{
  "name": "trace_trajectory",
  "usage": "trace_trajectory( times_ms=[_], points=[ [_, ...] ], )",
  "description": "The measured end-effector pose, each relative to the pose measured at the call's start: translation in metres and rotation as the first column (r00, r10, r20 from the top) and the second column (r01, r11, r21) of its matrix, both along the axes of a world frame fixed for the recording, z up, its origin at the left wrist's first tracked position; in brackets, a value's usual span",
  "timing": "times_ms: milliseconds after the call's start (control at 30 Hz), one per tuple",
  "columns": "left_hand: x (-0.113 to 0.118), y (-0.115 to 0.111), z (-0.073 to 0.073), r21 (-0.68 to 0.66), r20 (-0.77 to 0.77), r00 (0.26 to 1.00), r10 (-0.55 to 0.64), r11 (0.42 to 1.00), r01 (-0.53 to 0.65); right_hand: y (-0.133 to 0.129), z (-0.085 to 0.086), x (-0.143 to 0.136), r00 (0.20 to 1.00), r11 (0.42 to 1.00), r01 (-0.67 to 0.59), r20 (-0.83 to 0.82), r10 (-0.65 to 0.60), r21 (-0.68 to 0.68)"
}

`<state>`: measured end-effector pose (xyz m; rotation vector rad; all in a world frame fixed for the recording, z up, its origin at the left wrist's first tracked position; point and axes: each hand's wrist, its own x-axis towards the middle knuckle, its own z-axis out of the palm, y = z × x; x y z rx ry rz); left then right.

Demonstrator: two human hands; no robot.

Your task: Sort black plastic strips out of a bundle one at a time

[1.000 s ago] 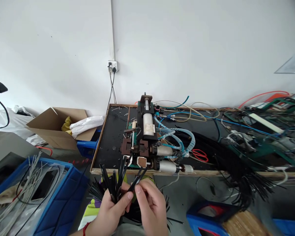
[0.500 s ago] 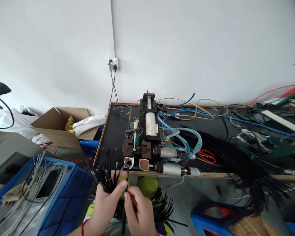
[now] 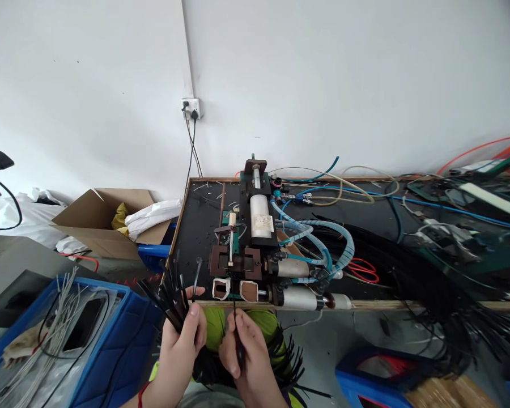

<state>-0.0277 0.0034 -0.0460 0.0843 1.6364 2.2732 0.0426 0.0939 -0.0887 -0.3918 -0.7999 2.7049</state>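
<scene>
My left hand (image 3: 179,345) is closed around a bundle of black cables (image 3: 166,297) whose ends fan out up and to the left. One cable end stands apart, near the left forefinger. In my right hand (image 3: 250,351), a single black cable (image 3: 239,347) is pinched, its thin tip pointing up at the gap between two pale-edged jaws (image 3: 249,291) of a pneumatic machine (image 3: 262,211). Whether the tip is inside the gap I cannot tell. More black cables (image 3: 291,362) lie across my lap, partly behind the hands.
A dark bench (image 3: 195,226) with a wooden edge carries the machine, blue air hoses (image 3: 344,243) and a long black cable bundle (image 3: 408,266). At left stand a blue crate (image 3: 110,334) with white cables and a phone, and a cardboard box (image 3: 89,221). A blue stool (image 3: 357,374) is at lower right.
My hands have moved apart. The right hand has shifted right, taking one cable from beside the bundle to the machine's jaws; the left has drawn left with the bundle.
</scene>
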Motion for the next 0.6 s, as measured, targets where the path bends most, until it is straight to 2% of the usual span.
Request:
trace_trajectory(
  times_ms=[67, 167, 433, 600],
  points=[
    [0.0004, 0.0004, -0.0018, 0.016, 0.013, 1.000, -0.019, 1.000, 0.019, 0.0034, -0.0004, -0.0043, 1.000, 0.993, -0.001, 0.003, 0.001, -0.119],
    [0.0007, -0.0007, -0.0034, 0.007, 0.038, 0.999, -0.031, 1.000, 0.031, 0.0063, -0.0005, -0.0065, 1.000, 0.979, -0.007, 0.010, 0.009, -0.202],
    [0.0012, -0.0027, -0.0077, 0.007, 0.133, 0.991, -0.008, 1.000, 0.007, 0.0087, -0.0062, -0.0109, 0.999, 0.973, -0.022, 0.024, 0.028, -0.229],
    [-0.0006, -0.0012, -0.0049, 0.046, 0.142, 0.989, -0.029, 0.999, 0.022, 0.0089, -0.0052, -0.0093, 0.999, 0.974, -0.031, 0.004, 0.033, -0.226]
  ],
)
